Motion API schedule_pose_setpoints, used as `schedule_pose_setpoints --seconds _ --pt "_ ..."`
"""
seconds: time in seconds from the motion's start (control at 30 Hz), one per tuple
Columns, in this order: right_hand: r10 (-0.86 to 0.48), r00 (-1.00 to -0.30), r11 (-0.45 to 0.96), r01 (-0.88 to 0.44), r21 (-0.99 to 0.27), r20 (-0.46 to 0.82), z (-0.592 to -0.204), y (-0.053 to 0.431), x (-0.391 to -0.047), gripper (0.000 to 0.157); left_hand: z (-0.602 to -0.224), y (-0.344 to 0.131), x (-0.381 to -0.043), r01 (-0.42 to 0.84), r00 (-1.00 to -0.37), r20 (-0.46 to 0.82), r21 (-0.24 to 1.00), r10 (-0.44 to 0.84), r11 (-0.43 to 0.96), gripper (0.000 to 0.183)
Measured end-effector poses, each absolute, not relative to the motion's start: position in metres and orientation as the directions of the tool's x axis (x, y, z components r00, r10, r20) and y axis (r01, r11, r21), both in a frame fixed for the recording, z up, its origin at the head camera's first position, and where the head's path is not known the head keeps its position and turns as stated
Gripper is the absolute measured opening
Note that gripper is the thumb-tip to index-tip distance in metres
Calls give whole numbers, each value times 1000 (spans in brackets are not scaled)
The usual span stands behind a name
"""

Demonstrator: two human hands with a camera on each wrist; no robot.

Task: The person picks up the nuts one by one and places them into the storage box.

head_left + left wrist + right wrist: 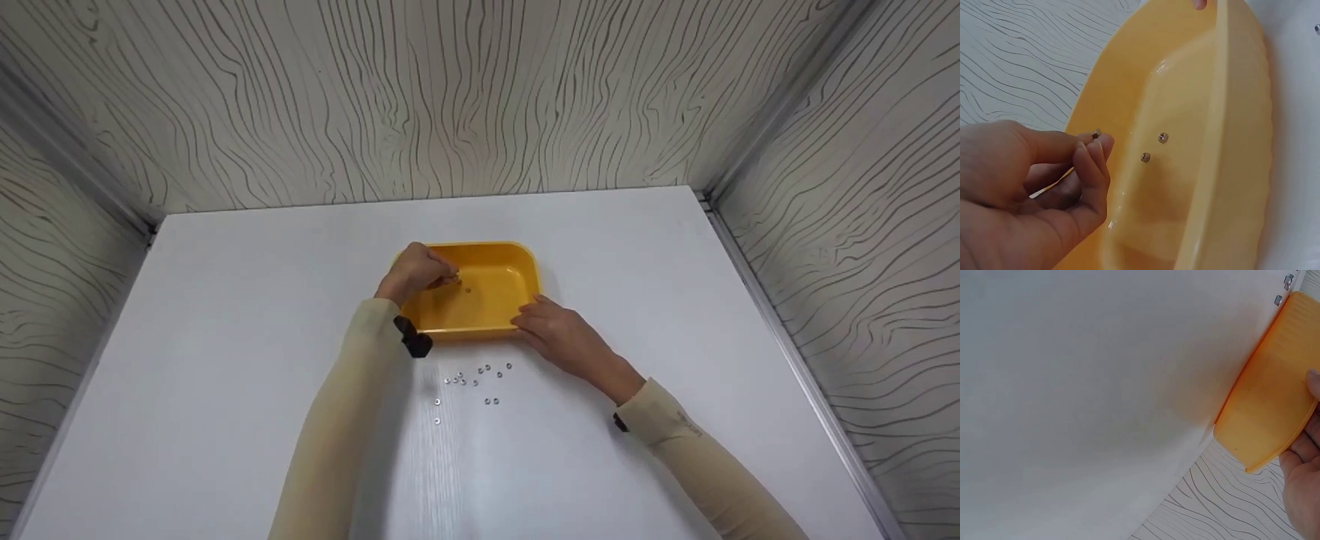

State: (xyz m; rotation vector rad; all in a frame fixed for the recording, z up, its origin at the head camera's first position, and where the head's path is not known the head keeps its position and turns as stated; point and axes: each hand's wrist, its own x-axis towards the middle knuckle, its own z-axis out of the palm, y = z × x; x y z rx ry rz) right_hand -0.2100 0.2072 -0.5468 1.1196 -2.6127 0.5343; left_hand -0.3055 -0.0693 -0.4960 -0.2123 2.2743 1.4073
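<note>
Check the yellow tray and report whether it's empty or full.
Neither: the yellow tray is nearly empty, with two small metal nuts visible on its floor; the left hand pinches another over it.

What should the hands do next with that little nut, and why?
Probably the left hand should let go of the metal nut it pinches, dropping it into the yellow tray. The hand is over the tray, two loose nuts lie inside, and the right hand holds the tray's near right corner.
</note>
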Motion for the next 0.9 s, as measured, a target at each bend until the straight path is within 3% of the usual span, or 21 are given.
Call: schedule_pose_setpoints --seconds 0.37,0.53,0.67,0.9 --pt "-640 -677 635 -732 -246 363 -547 207 -210 20 -508 -69 -308 -409 -879 -476 753 -1 516 16" --pt "-638 -678 634 -732 -250 366 -547 207 -210 21 -500 -70 -305 -411 -876 -483 758 12 506 19" --pt "-635 -679 642 -729 -238 369 -548 206 -210 21 -488 -72 -299 -351 -889 -453 768 67 536 23" --pt "-632 -675 636 -732 -244 381 -550 208 -211 20 -469 -75 -277 -124 -932 -306 775 195 620 27"
